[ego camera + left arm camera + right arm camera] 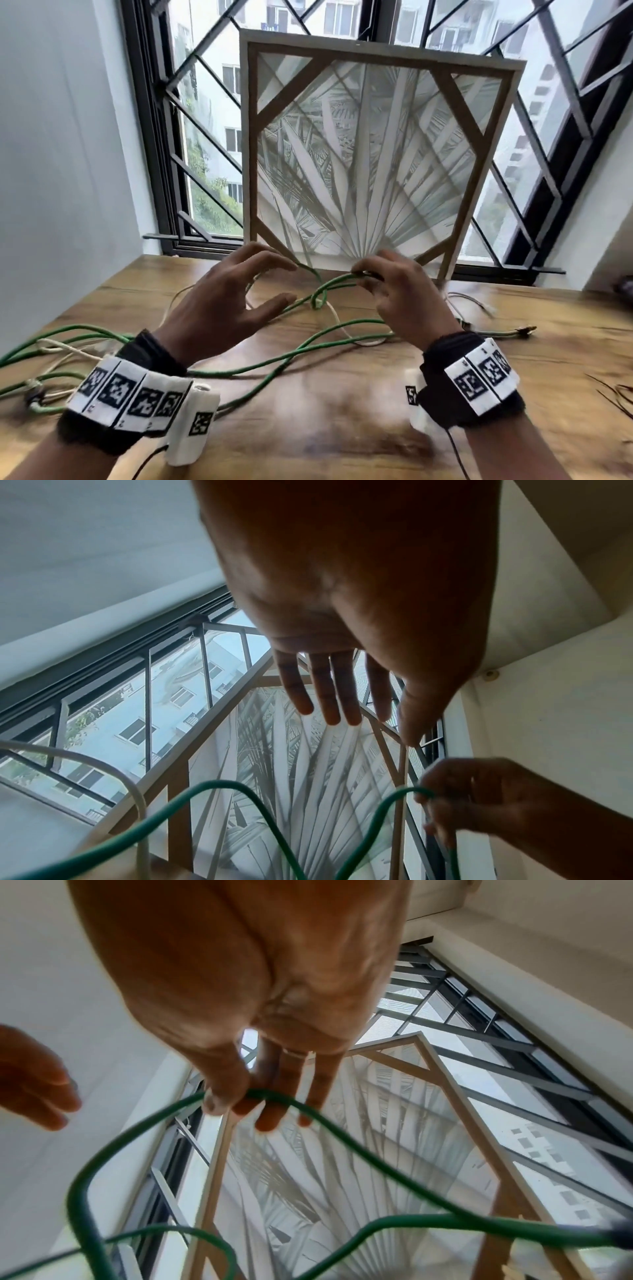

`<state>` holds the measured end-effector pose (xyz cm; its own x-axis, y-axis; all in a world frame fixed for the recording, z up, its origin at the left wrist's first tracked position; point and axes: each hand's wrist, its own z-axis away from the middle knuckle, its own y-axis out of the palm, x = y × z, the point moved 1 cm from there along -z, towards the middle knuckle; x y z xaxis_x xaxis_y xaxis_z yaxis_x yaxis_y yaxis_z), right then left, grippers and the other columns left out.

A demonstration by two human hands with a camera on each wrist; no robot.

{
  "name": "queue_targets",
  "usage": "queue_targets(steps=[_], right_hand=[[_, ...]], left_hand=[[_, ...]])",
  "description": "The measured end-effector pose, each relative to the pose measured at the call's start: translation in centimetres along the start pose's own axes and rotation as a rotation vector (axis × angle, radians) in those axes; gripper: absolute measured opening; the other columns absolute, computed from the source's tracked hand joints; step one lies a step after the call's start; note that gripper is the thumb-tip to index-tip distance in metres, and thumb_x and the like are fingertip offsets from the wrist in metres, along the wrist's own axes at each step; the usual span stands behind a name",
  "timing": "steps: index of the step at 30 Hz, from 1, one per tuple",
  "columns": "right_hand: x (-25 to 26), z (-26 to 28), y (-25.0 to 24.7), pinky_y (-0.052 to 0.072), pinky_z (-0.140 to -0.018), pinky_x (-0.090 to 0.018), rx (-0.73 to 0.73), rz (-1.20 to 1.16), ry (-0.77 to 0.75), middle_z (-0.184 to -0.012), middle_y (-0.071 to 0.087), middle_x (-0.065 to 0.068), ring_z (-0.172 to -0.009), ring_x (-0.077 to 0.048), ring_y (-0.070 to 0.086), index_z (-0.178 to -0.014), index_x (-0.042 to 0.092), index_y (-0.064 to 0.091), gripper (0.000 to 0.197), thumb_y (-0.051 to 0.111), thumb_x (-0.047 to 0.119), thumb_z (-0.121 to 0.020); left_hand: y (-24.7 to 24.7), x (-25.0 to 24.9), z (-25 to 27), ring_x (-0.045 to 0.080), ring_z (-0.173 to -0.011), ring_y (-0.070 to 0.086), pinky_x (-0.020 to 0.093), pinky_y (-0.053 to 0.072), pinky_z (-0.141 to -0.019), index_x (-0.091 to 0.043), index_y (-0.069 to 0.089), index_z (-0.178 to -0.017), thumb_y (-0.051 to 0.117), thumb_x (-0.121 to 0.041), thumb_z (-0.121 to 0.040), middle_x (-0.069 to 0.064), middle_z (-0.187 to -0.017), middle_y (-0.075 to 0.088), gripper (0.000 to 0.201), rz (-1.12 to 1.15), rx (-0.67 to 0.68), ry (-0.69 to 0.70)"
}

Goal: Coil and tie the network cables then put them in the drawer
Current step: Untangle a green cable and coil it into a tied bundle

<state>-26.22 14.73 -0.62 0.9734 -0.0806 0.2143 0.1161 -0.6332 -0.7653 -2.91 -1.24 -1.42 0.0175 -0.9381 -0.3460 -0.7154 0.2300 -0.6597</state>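
Right hand [400, 298] pinches the green cable [329, 286] lifted just above the wooden table [342, 394], most of it sprawled loose and crossed with a white cable [337, 320]. Left hand [222, 305] hovers beside it, fingers spread, holding nothing. To coil well, the left hand should probably catch the near strand, feed even loops into the right, and free the white cable first; no drawer in view.

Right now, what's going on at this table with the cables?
A person is working on a green cable over a wooden table. The right hand pinches a raised bend of it between thumb and fingers, while the left hand hovers beside it with fingers spread, holding nothing. Most of the green cable lies loose across the table, tangled with a white cable; nothing is coiled or tied. A framed picture leans against the window behind. No drawer is in view.
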Motion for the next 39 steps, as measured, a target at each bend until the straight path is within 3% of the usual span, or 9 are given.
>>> queue_targets(steps=[6, 11, 14, 18, 21, 27, 32, 35, 39], right_hand=[[4.3, 0.1, -0.3, 0.052, -0.073, -0.032, -0.259, -0.176, -0.264, -0.092, 0.061, 0.000, -0.085, -0.015, 0.061, -0.101, 0.012, 0.080, 0.037, 0.069, -0.015, -0.079], [6.5, 0.8, 0.7, 0.050, -0.067, -0.042, -0.333, -0.198, -0.372, -0.088, 0.061, -0.005, -0.084, -0.024, 0.059, -0.097, 0.007, 0.080, 0.034, 0.072, -0.018, -0.077], [6.3, 1.0, 0.9, 0.051, -0.069, -0.043, -0.330, -0.220, -0.330, -0.091, 0.063, -0.004, -0.084, -0.023, 0.062, -0.101, 0.009, 0.078, 0.022, 0.070, -0.006, -0.087], [5.1, 0.9, 0.8, 0.053, -0.068, -0.042, -0.302, -0.249, -0.145, -0.090, 0.066, 0.004, -0.077, -0.015, 0.063, -0.104, 0.016, 0.076, 0.013, 0.071, 0.025, -0.097], [4.3, 0.9, 1.2, 0.049, -0.060, -0.033, -0.181, -0.285, -0.047, -0.070, 0.062, 0.010, -0.061, -0.010, 0.056, -0.097, 0.018, 0.075, 0.017, 0.071, 0.034, -0.097], [3.4, 1.1, 2.1, 0.030, -0.050, -0.027, 0.189, -0.430, 0.072, -0.051, 0.043, 0.010, -0.048, -0.008, 0.035, -0.075, 0.018, 0.074, 0.043, 0.059, 0.049, -0.100], [3.5, 1.1, 1.6, 0.027, -0.052, -0.030, 0.251, -0.529, 0.092, -0.057, 0.035, 0.002, -0.051, -0.012, 0.032, -0.063, 0.017, 0.053, 0.056, 0.048, 0.055, -0.103], [5.1, 1.6, 1.5, 0.019, -0.048, -0.031, 0.444, -0.816, 0.180, -0.058, 0.031, 0.000, -0.050, -0.015, 0.025, -0.062, 0.018, 0.044, 0.057, 0.048, 0.061, -0.099], [8.0, 2.5, 1.7, 0.010, -0.050, -0.039, 0.727, -1.215, 0.282, -0.056, 0.027, 0.001, -0.051, -0.016, 0.018, -0.075, 0.013, 0.058, 0.058, 0.047, 0.068, -0.090]], left_hand=[[0.5, -1.2, 0.1, 0.005, -0.121, 0.064, 0.032, 0.053, -0.098, -0.032, 0.064, -0.136, 0.058, -0.058, -0.100, -0.019, -0.130, 0.069, 0.044, 0.135, 0.063, -0.013], [1.4, -2.8, 0.5, 0.031, -0.092, 0.076, 0.050, 0.058, -0.088, -0.013, 0.068, -0.124, 0.060, -0.032, -0.106, 0.012, -0.092, 0.079, 0.027, 0.646, 0.277, -0.097], [1.5, -2.6, 0.2, 0.023, -0.060, 0.067, 0.028, 0.055, -0.060, -0.007, 0.070, -0.115, 0.064, -0.023, -0.103, 0.016, -0.070, 0.068, 0.021, 0.740, 0.219, -0.183], [0.1, -1.0, -0.5, 0.005, -0.064, 0.054, 0.017, 0.048, -0.058, -0.021, 0.076, -0.099, 0.067, -0.028, -0.094, -0.002, -0.078, 0.069, 0.012, 0.494, -0.012, -0.250], [-0.7, 0.1, -0.5, 0.003, -0.065, 0.050, 0.021, 0.040, -0.064, -0.022, 0.075, -0.094, 0.071, -0.022, -0.100, -0.004, -0.073, 0.067, 0.007, 0.385, -0.095, -0.326], [-2.5, 0.7, -0.2, 0.023, -0.069, 0.053, 0.037, 0.039, -0.068, -0.022, 0.074, -0.084, 0.081, -0.062, -0.080, 0.023, -0.081, 0.066, 0.041, 0.288, -0.355, -0.451], [-3.3, 1.3, -0.1, 0.001, -0.064, 0.051, 0.021, 0.039, -0.064, -0.028, 0.071, -0.082, 0.083, -0.053, -0.083, -0.015, -0.066, 0.061, 0.028, 0.090, -0.540, -0.458], [-3.0, 1.6, -0.1, 0.000, -0.063, 0.050, 0.014, 0.036, -0.062, -0.027, 0.071, -0.085, 0.082, -0.050, -0.085, -0.018, -0.067, 0.058, 0.025, 0.091, -0.614, -0.435], [-3.0, 2.4, 0.0, 0.019, -0.074, 0.058, 0.026, 0.042, -0.065, -0.027, 0.069, -0.086, 0.074, -0.054, -0.090, -0.009, -0.075, 0.066, 0.029, 0.073, -0.624, -0.435]])
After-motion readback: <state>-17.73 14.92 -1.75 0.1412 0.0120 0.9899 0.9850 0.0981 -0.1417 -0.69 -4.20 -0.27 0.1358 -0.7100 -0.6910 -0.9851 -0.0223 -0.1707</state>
